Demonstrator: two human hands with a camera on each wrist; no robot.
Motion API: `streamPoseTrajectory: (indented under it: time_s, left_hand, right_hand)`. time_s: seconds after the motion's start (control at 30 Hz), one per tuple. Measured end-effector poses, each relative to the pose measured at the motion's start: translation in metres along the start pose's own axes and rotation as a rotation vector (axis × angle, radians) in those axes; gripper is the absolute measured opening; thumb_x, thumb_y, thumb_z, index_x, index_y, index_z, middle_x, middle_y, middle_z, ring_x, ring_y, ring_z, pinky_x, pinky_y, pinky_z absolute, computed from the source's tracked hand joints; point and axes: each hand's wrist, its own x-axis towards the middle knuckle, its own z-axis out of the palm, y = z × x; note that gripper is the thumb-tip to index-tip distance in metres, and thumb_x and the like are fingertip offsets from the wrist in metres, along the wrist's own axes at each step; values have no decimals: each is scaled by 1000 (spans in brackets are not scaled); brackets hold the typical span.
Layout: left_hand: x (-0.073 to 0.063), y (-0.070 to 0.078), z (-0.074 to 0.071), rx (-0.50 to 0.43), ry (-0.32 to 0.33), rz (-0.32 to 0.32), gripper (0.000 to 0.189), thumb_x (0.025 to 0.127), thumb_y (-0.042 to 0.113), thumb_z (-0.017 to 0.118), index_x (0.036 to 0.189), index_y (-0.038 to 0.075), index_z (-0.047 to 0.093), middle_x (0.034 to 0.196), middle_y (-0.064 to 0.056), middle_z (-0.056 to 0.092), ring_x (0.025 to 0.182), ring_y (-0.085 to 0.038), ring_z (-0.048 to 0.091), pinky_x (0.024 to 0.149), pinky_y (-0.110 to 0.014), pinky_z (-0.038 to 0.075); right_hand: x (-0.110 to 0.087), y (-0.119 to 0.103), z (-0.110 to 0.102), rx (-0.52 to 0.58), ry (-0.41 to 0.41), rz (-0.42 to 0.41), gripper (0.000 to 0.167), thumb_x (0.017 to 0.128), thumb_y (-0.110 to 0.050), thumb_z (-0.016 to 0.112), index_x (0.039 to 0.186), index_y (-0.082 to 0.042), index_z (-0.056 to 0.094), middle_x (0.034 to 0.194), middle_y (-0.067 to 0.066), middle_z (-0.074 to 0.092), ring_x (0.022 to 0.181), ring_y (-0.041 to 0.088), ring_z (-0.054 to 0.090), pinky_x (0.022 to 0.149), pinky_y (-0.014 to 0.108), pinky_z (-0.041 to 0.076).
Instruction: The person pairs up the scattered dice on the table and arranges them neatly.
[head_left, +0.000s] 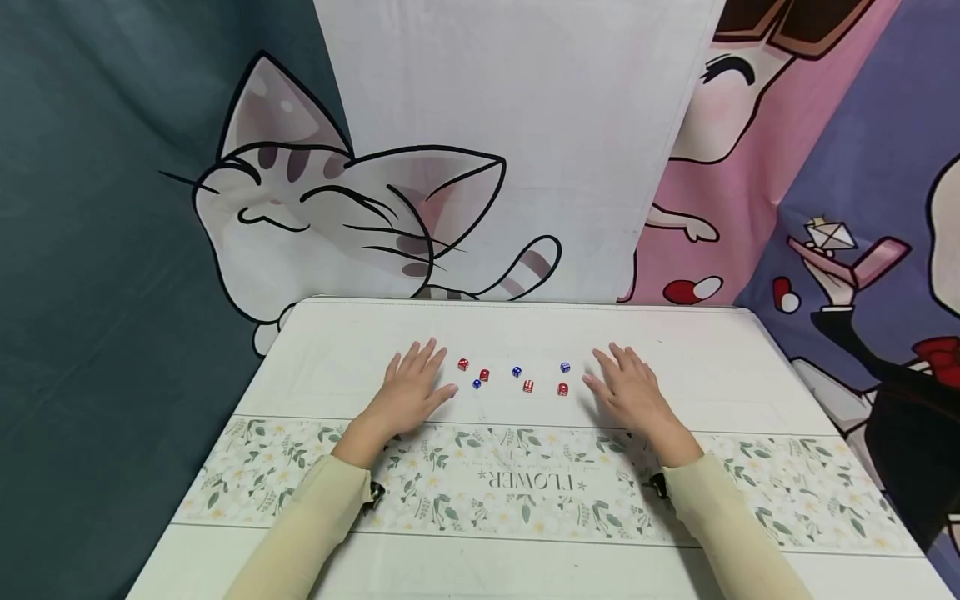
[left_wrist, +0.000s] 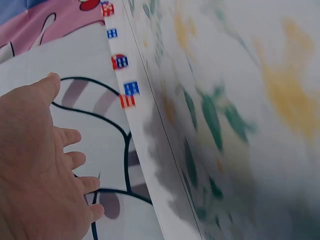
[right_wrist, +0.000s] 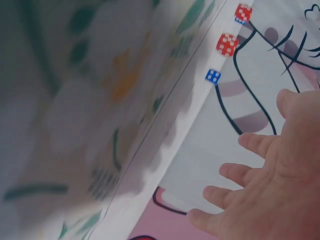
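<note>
Table (head_left: 337,358) dice (head_left: 528,387), fewer in right-wrist view

There are four red dice (head_left: 528,387), three blue dice (head_left: 517,372), one table (head_left: 360,333) and one printed cat (head_left: 315,242).

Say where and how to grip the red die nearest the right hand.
Pinch the red die by its left and right faces, bringing the right hand in from above and right: it is a small cube lying flat, and the blue die beyond likely crowds its far face.
</note>
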Motion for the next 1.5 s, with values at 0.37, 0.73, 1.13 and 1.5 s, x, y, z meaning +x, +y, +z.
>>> streamPoseTrajectory:
  time_s: [0.37,0.73,1.13,1.5]
  left_hand:
    - [15,26,12,8,2,90,68,105,52,44,156,9,36,167,-13,20,155,-34,14,121,-60,10]
    - [29,52,29,30,-1,142,62,105,50,44,154,11,41,163,-10,32,150,-31,27,121,-55,14]
    - [41,70,45,75,-12,165,56,107,47,42,151,13,45,155,-8,43,144,-27,36,120,-53,21]
    - [51,78,48,139,-56,166,54,107,46,44,150,13,48,149,-6,50,140,-25,42,119,-49,24]
  right_hand:
    - [4,-18,9,37,-9,-77,58,104,-38,54,151,-5,44,157,28,32,146,49,26,115,65,21]
    - [11,-35,16,32,-24,-123,52,103,-38,57,145,-7,54,149,27,43,140,44,36,111,63,29]
    - [18,-48,24,7,-11,-170,46,100,-34,63,138,-7,60,134,21,54,129,41,47,103,59,40]
    - [22,-56,26,-45,-25,-208,41,99,-31,65,133,-8,64,127,19,57,121,40,51,93,56,45]
